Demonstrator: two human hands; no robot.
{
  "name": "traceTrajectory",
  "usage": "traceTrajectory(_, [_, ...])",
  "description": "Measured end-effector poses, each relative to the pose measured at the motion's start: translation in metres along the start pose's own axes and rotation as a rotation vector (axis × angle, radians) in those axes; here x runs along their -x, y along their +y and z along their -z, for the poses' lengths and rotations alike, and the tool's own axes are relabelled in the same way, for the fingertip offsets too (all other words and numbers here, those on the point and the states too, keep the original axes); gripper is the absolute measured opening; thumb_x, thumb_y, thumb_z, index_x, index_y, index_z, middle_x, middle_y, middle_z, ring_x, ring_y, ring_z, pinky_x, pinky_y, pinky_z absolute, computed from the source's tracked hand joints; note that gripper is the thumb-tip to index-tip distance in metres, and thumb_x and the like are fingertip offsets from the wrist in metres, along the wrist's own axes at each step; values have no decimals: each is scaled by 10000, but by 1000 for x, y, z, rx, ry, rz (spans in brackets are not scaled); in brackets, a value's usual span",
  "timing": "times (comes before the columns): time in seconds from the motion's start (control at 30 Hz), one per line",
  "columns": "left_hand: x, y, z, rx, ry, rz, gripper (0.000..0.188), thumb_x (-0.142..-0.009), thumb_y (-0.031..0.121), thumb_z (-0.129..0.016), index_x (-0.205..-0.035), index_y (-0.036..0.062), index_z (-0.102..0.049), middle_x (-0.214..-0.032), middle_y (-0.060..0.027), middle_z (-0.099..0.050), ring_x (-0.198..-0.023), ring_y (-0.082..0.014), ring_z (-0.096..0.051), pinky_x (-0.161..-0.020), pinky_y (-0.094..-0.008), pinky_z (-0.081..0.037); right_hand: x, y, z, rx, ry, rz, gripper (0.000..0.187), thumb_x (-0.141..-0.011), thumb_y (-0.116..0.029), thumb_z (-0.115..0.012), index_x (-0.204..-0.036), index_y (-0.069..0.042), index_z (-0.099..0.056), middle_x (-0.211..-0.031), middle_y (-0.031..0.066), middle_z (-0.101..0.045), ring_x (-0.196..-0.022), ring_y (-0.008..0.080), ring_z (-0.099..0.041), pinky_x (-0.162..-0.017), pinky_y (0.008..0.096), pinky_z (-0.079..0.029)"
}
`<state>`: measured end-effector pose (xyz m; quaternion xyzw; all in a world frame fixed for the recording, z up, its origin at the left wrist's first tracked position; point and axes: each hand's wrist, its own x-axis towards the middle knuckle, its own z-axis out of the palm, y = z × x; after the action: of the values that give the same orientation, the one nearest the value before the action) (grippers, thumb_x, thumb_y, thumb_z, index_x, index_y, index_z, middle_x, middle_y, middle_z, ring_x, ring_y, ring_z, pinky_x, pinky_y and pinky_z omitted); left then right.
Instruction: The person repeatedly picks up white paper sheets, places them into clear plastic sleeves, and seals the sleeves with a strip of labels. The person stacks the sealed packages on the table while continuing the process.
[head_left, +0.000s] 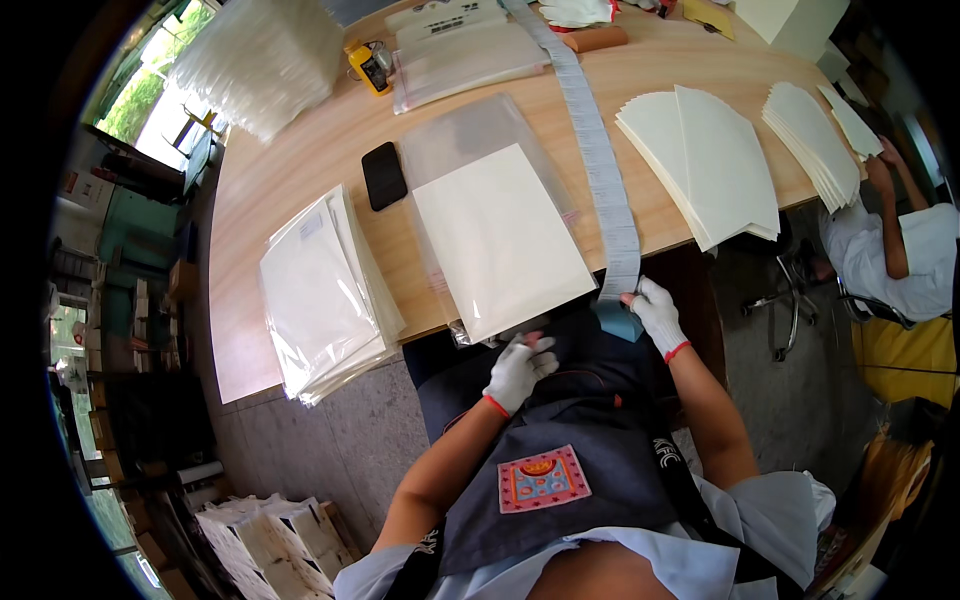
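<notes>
My right hand (pixel 657 316), in a white glove with a red cuff, pinches the edge of a long strip of printed labels (pixel 606 185) where it hangs over the table's front edge. Below the strip, part of its bluish backing shows. My left hand (pixel 520 371), gloved alike with bare fingertips, is held over my lap just off the table edge, its fingers curled together; whether anything small is between them is too unclear to see. Close ahead of it lies a cream sheet (pixel 500 240) on a clear plastic bag (pixel 470 130).
A stack of bagged sheets (pixel 325 290) lies left, beside a black phone (pixel 384 176). Fanned cream sheets (pixel 705 160) lie right, with another fan (pixel 810 140) near a seated co-worker (pixel 915 245). Farther back are a yellow bottle (pixel 368 68) and plastic bags (pixel 470 65).
</notes>
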<state>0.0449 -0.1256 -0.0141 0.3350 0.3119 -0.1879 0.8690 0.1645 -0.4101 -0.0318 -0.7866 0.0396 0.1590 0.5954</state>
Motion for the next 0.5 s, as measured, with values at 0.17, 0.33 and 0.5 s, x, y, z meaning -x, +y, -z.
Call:
traceTrajectory(0.17, [2, 13, -78, -452, -251, 0, 435, -992, 302, -528, -1337, 48, -455, -1117, -68, -613, -729, -132, -622, -727, -316, -558, 58, -73, 24, 55, 38, 239, 256, -778, 24, -707, -1022, -23, -646, -940, 51, -694, -774, 136, -604, -705, 270, -467])
traceTrajectory(0.33, [-19, 8, -128, -290, -416, 165, 188, -965, 217, -567, -1074, 65, -565, -699, 1, -551, -502, -81, -525, -521, -279, -515, 100, -136, 31, 633, 188, 671, 229, -628, -66, -804, -799, -77, -652, -920, 26, -641, -852, 266, -604, -763, 364, -488])
traceTrajectory(0.5, [-3, 17, -149, -347, -235, 216, 137, -950, 159, -539, -1047, 65, -562, -609, 14, -471, -451, -104, -456, -448, -291, -473, 102, -153, 23, 694, 243, 923, 261, -556, -139, -837, -731, -71, -655, -949, 54, -636, -944, 298, -603, -814, 399, -485])
